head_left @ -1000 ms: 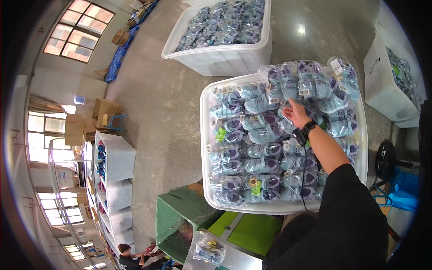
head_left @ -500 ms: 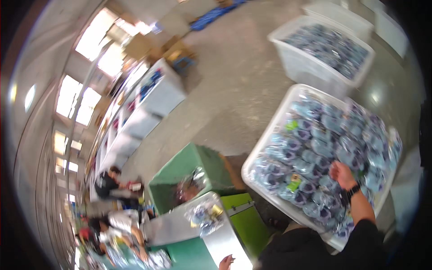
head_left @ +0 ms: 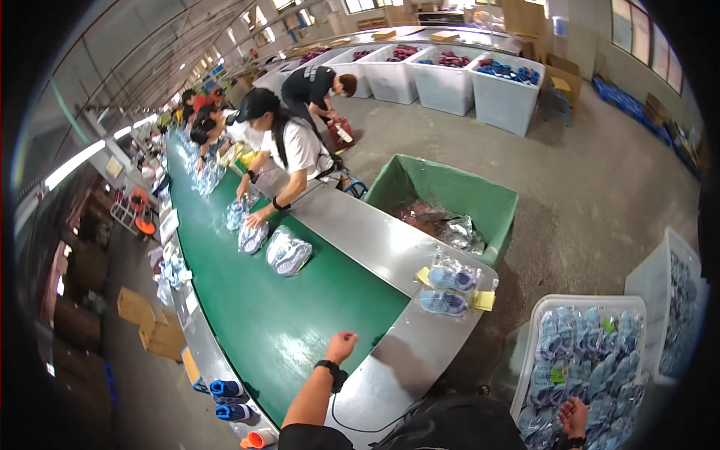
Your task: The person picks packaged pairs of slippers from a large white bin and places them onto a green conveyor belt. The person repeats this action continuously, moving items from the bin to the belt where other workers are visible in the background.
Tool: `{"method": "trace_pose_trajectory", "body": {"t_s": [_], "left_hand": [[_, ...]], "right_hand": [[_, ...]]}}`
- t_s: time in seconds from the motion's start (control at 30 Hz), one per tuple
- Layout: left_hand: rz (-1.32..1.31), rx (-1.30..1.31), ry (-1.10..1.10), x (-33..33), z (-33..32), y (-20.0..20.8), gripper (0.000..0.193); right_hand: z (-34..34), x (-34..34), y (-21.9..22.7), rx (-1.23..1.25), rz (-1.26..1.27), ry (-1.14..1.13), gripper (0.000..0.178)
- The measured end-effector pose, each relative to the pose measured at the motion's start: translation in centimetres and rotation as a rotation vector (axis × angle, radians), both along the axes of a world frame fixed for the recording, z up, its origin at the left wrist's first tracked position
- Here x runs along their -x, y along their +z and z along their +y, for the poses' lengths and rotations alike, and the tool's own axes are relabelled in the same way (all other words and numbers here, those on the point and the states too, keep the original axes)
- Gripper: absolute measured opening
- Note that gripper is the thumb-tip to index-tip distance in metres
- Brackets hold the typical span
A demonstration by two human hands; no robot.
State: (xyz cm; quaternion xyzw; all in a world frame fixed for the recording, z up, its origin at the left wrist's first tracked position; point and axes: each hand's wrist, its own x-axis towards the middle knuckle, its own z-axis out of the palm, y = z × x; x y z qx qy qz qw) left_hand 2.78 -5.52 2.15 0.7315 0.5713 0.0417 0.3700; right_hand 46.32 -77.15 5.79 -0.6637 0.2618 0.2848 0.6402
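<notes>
Over the near end of the green conveyor belt (head_left: 300,322) hangs my left hand (head_left: 343,347), its fingers curled in and nothing seen in them. A black band is round that wrist. My right hand (head_left: 574,416) is at the lower right, above a white tub (head_left: 534,330) packed with light-blue shoes in clear bags (head_left: 592,367). Its fingers are half curled and apart, with nothing visible between them. On the metal ledge lie two bagged blue shoes (head_left: 444,302) with yellow paper beside them. Further up the belt sits another bagged pair (head_left: 289,251).
A co-worker in a white top (head_left: 300,150) handles bagged shoes on the belt. Behind the ledge stands a green bin (head_left: 480,191) holding plastic wrap. Blue shoes (head_left: 229,401) and an orange cup-like thing (head_left: 261,439) are at the left edge. Another white tub (head_left: 679,247) stands far right.
My view has swung left toward the belt. The left hand has come from the lower edge over the belt. The right hand, earlier among the bagged shoes, now shows above the tub's near part.
</notes>
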Motion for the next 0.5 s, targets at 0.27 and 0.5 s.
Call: {"method": "trace_pose_trajectory", "body": {"t_s": [0.27,0.5], "left_hand": [[-0.367,0.212,0.416,3.4,4.1,-3.6,0.034],[-0.549,0.95,0.396,-2.5,-11.1,-6.3,0.026]], "right_hand": [[3.2,0.2,0.8,0.128,0.071,0.373,0.042],[8.3,2.8,-0.8,0.14,0.105,0.606,0.034]]}}
